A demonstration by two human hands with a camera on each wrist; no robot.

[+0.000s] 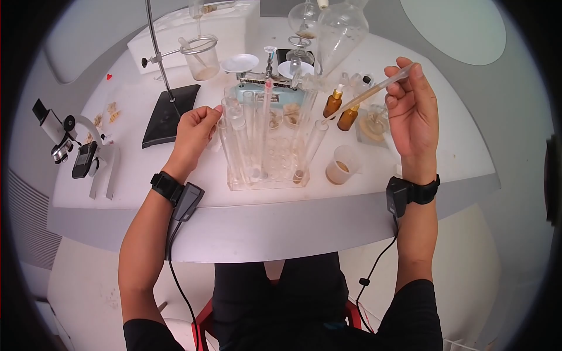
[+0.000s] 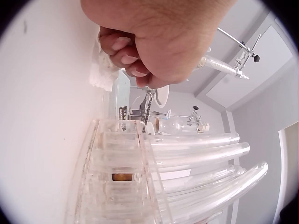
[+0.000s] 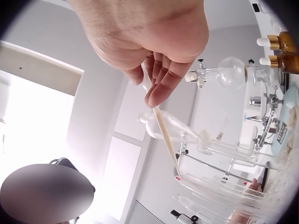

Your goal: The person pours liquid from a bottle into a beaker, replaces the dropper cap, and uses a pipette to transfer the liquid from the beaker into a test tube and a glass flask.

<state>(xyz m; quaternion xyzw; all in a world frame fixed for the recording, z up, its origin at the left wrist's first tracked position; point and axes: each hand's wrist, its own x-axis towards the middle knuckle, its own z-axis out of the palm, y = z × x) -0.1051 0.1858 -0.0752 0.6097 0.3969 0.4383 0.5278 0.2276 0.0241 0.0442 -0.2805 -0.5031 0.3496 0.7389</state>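
Note:
My right hand (image 1: 414, 111) pinches a plastic dropper pipette (image 1: 372, 92) by its bulb; tan liquid shows along its stem. The pipette slants down to the mouth of a test tube (image 1: 314, 143) leaning in the right end of a clear test tube rack (image 1: 266, 186). A little brown matter lies at that tube's bottom. My left hand (image 1: 198, 128) is beside the rack's left end, its fingers curled toward the palm with nothing visible in them. Several other tubes (image 2: 201, 158) stand in the rack. Behind the left fingers lies a crumpled white tissue (image 2: 103, 70).
A beaker (image 1: 341, 167) with brown liquid stands right of the rack. Beyond are amber dropper bottles (image 1: 332, 103), a blue balance scale (image 1: 266, 95) and a pear-shaped glass funnel (image 1: 341, 38). A ring stand (image 1: 170, 114) and microscope (image 1: 85, 146) occupy the left.

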